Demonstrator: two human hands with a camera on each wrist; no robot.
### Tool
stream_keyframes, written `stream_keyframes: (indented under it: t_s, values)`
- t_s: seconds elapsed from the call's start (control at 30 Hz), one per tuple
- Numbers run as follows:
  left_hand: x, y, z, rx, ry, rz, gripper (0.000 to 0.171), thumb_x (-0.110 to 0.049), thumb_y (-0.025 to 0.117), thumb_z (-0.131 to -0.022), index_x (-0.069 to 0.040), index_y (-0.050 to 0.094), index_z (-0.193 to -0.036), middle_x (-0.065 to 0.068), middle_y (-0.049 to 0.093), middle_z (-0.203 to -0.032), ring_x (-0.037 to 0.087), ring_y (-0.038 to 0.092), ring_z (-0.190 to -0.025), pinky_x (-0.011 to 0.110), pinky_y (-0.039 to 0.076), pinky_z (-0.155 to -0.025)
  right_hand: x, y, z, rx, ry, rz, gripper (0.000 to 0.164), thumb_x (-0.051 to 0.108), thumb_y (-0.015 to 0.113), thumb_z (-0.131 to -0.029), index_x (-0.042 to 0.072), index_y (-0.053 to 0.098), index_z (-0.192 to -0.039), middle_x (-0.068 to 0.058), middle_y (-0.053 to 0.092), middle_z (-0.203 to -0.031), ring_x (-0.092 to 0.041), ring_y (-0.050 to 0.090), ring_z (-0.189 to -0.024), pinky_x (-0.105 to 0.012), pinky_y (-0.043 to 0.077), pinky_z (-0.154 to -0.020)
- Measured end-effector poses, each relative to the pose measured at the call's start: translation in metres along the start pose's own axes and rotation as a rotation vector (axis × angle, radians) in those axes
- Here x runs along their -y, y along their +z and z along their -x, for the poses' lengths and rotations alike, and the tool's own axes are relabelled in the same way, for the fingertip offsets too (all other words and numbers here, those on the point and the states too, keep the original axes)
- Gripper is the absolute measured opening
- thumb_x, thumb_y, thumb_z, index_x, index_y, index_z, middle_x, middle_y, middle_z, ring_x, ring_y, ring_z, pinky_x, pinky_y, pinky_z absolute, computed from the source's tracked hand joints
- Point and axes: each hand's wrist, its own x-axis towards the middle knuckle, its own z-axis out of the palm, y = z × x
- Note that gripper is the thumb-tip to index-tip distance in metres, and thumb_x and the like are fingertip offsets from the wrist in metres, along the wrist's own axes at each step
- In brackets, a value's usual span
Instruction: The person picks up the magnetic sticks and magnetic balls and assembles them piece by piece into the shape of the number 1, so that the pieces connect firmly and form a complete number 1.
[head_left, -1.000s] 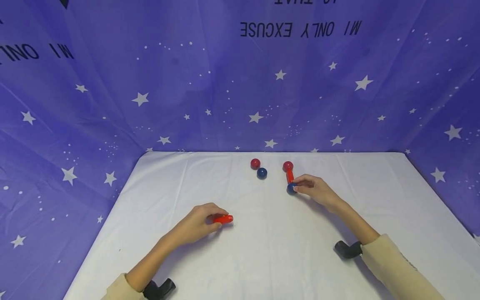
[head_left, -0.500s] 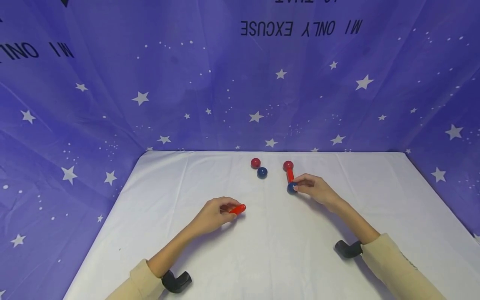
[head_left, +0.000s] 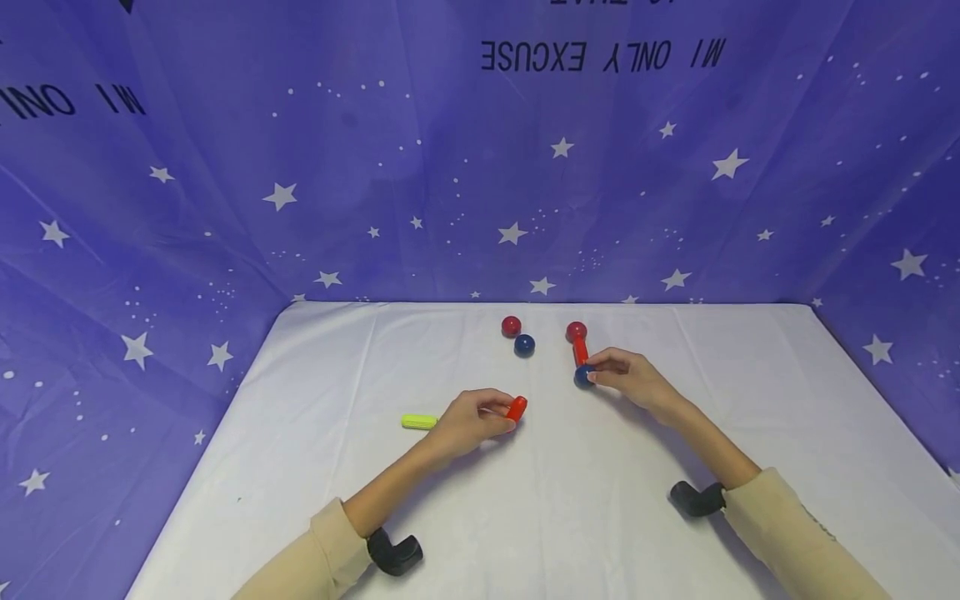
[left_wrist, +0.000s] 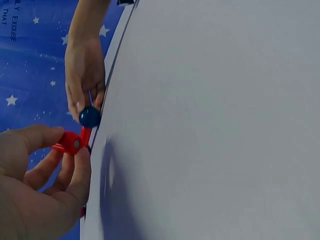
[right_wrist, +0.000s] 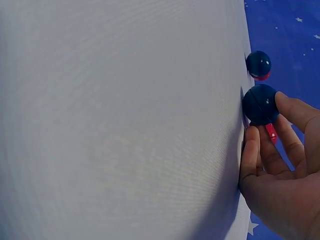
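Note:
My left hand (head_left: pixel 471 427) pinches a short red rod (head_left: pixel 516 408) between thumb and fingers, over the middle of the table. In the left wrist view a round grey spot shows on the end of that red rod (left_wrist: pixel 69 143). My right hand (head_left: pixel 633 383) holds a blue ball (right_wrist: pixel 261 104) by thumb and fingers. This ball sits at the near end of a second red rod (head_left: pixel 581 351), whose far end meets a red ball (head_left: pixel 576 332). The left hand's rod is apart from this joined piece.
A loose red ball (head_left: pixel 511 326) and a loose blue ball (head_left: pixel 524 345) lie close together at the back. A yellow-green rod (head_left: pixel 418 422) lies left of my left hand. The white-covered table (head_left: pixel 600 517) ends at a purple star-patterned curtain (head_left: pixel 450 167).
My left hand has moved right and a little farther back with the red rod, turning it more upright in view. The yellow-green rod has come into sight. My right hand stays put.

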Motion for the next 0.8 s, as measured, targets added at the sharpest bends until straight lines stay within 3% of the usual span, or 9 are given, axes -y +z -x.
stream_keyframes:
  t_s: [0.5,0.73,0.8]
  values:
    - [-0.013,0.054,-0.036,-0.015,-0.120,0.152,0.028,-0.011,0.076,-0.088,0.000,0.071,-0.114,0.003,0.073,-0.094,0.013,0.067,-0.086,0.027,0.056,-0.079,0.001,0.000,0.001,-0.003,0.018,0.030,0.036,0.026,0.070,-0.095,0.007,0.065,-0.125,-0.011,0.068,-0.118,-0.033,0.054,-0.117,-0.045,0.041,-0.089]
    - [-0.020,0.077,-0.048,-0.029,-0.150,0.339,0.022,-0.001,0.075,-0.086,0.007,0.071,-0.106,0.011,0.073,-0.091,0.021,0.072,-0.087,0.031,0.058,-0.079,0.000,0.000,0.001,-0.002,0.005,0.021,0.037,0.027,0.071,-0.094,0.007,0.065,-0.125,-0.011,0.068,-0.119,-0.032,0.054,-0.119,-0.048,0.040,-0.092]
    - [-0.021,0.082,-0.051,-0.029,-0.152,0.344,0.021,-0.001,0.074,-0.087,0.007,0.071,-0.105,0.011,0.073,-0.090,0.021,0.072,-0.087,0.030,0.058,-0.078,-0.001,-0.001,0.000,0.001,-0.004,0.018,0.037,0.027,0.071,-0.094,0.007,0.065,-0.125,-0.011,0.068,-0.119,-0.032,0.055,-0.118,-0.047,0.040,-0.091]
